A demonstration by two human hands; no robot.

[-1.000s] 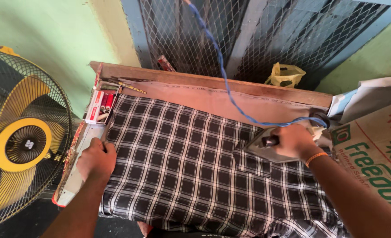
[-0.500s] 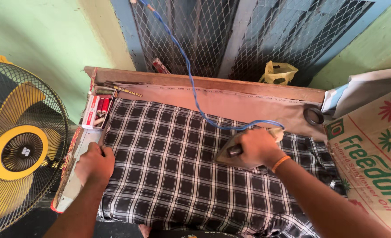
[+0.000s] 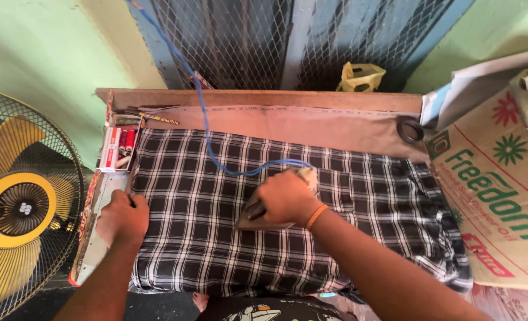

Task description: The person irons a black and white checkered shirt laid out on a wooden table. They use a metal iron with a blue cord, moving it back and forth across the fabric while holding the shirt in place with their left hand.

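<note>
A black-and-white checked shirt (image 3: pixel 371 196) lies flat over a brown padded table (image 3: pixel 311 122). My right hand (image 3: pixel 284 197) grips the handle of an electric iron (image 3: pixel 253 215) that rests on the middle of the shirt. A blue cord (image 3: pixel 201 113) runs from the iron up toward the mesh window. My left hand (image 3: pixel 123 217) is closed on the shirt's left edge, pinning it at the table's side.
A yellow-bladed standing fan (image 3: pixel 20 205) is at the left. A small box of red-topped items (image 3: pixel 120 148) sits at the table's left end. A printed cardboard carton (image 3: pixel 496 184) stands on the right, a dark ring (image 3: pixel 409 129) beside it, a yellow bag (image 3: pixel 359 76) behind.
My right hand has slid the iron leftward across the shirt, from the right pocket area to the middle. The cord followed. My left hand stayed on the left edge.
</note>
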